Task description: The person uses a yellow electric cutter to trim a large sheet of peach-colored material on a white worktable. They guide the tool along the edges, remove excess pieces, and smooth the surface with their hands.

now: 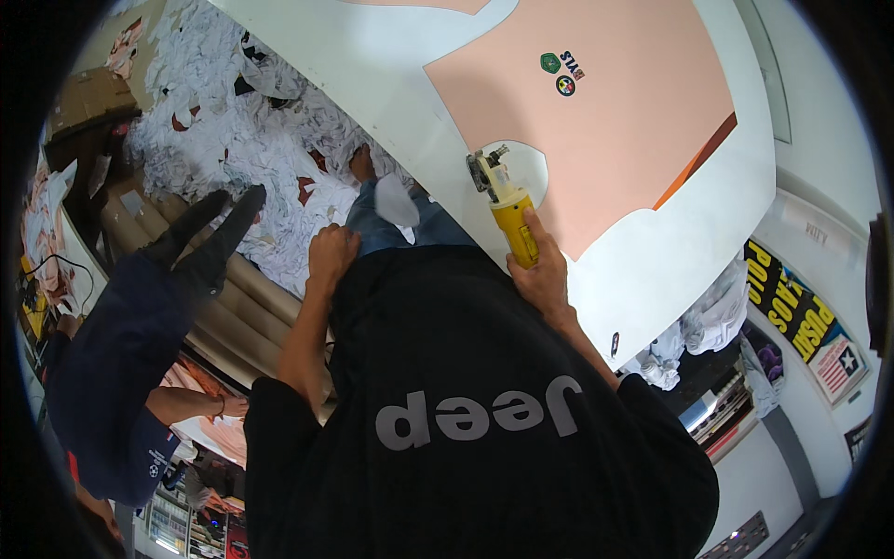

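Note:
My right hand (542, 268) is wrapped round the yellow body of a handheld electric cutter (515, 226). The cutter's metal head points away from me, at the curved near edge of a peach panel (615, 140). That panel lies flat on the white table (643, 265) and bears small printed badges and an orange and brown stripe on its right edge. Whether the blade touches the panel I cannot tell. My left hand (333, 252) hangs off the table's left side, above my jeans. Its fingers are curled in, with nothing showing in them.
Part of another peach piece (419, 3) lies at the far table edge. A small dark tool (615, 344) sits near the right side. White scraps (270, 158) cover the floor at left, beside brown rolls (237, 326). A person in dark clothes (121, 345) is at my left.

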`<state>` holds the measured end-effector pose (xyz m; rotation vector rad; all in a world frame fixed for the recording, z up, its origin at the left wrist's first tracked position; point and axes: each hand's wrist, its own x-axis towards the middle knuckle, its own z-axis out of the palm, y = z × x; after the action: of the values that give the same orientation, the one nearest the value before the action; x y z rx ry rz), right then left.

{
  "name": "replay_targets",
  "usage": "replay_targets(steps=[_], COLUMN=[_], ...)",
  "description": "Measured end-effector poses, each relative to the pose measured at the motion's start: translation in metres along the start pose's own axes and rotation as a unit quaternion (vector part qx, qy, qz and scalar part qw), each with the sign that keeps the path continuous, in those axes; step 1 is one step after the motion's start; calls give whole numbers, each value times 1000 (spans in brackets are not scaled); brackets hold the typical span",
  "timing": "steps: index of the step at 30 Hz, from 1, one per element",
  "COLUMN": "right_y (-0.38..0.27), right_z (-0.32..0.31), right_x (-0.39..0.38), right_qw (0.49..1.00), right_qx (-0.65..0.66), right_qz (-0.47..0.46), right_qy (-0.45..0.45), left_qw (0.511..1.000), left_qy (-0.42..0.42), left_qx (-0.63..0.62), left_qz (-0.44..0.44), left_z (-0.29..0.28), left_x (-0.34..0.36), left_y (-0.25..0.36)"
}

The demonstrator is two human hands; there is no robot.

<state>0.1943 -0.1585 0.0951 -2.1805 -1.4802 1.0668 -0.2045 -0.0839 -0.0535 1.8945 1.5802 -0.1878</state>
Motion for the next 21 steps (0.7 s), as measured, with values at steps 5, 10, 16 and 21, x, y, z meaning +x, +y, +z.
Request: replay_targets(steps=[5, 10, 16, 21], right_y=[-10, -16, -23, -30], right_z=[-1, 2, -2, -4], right_x=[5, 15, 30, 45], right_qw=[1000, 999, 999, 999], right_qx=[3, 8, 16, 21], right_qz=[10, 13, 13, -2], right_qy=[5, 33, 34, 34], left_qw=[995, 990, 982, 977], left_qy=[-26, -64, -86, -83], left_qx=[-82, -110, -127, -133], left_qz=[-49, -69, -114, -141], left_z=[14, 10, -4, -3], left_x=[7, 9, 7, 9], left_y=[-6, -10, -26, -45])
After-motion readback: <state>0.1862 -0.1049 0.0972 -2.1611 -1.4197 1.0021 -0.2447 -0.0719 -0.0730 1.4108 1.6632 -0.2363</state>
